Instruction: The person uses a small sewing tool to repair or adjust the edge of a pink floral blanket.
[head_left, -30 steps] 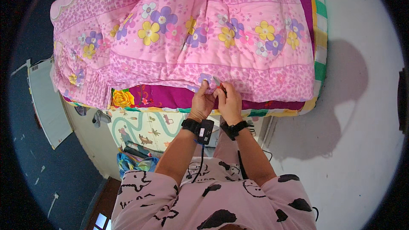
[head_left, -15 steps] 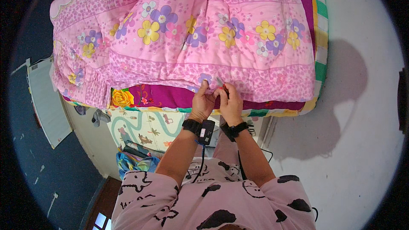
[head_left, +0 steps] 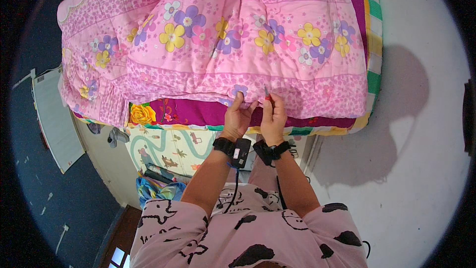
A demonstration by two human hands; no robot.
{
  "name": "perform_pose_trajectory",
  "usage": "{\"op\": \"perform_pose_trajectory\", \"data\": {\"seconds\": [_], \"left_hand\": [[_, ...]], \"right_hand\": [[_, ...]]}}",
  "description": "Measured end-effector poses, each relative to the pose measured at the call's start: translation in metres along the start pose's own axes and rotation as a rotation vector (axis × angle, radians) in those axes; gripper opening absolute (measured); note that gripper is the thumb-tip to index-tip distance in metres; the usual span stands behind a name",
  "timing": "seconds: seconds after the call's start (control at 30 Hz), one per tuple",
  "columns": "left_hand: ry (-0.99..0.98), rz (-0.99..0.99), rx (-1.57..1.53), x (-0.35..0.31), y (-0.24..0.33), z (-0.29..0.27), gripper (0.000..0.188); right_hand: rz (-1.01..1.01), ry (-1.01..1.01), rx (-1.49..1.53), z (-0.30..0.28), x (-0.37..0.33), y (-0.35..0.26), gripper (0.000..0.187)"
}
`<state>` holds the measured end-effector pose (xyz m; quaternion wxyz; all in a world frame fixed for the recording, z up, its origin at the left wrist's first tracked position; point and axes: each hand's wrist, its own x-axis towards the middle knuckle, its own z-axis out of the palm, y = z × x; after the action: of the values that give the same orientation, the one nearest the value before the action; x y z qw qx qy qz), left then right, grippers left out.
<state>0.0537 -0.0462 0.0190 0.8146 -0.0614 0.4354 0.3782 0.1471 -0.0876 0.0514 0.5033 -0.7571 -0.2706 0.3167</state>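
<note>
A pink quilt point(head_left: 287, 79) printed with purple, yellow and white flowers covers most of the bed. At its near edge my left hand point(head_left: 239, 117) is closed, with the thumb on top of the fabric. To its right, a little apart, my right hand point(head_left: 273, 120) grips a small red-handled tool point(head_left: 268, 97). The tool's thin, pointed metal tip sticks up away from me over the quilt; its exact kind is too small to make out. Black straps circle both wrists, and a black box point(head_left: 241, 153) sits on the left one.
Under the quilt lies a maroon flowered sheet point(head_left: 193, 113) with a green, white and yellow border. Below the bed is a patterned play mat point(head_left: 171, 151). A whiteboard point(head_left: 57, 119) stands at the left, near grey shoes point(head_left: 118, 137). Colourful cloth point(head_left: 153, 191) lies beside my left arm.
My right hand has shifted slightly right, away from my left hand, and the tool now points more upright. My left hand has barely moved.
</note>
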Motion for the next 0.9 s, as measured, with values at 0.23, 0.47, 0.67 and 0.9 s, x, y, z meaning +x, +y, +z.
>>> {"op": "perform_pose_trajectory", "data": {"seconds": [0.23,0.47,0.67,0.9], "left_hand": [[0.126,0.057,-0.024,0.002,0.000,-0.014,0.024],[0.114,0.006,0.041,-0.004,0.002,-0.013,0.021],[0.035,0.004,0.091,-0.008,0.004,-0.019,0.017],[0.032,0.016,0.164,-0.010,0.007,-0.015,0.017]], "right_hand": [[0.087,0.197,0.566,-0.061,0.023,-0.040,0.026],[0.114,0.059,0.207,-0.072,0.032,-0.015,0.027],[0.156,-0.211,-0.027,-0.023,0.008,-0.004,0.036],[0.189,-0.382,-0.371,0.004,0.040,-0.005,0.029]]}}
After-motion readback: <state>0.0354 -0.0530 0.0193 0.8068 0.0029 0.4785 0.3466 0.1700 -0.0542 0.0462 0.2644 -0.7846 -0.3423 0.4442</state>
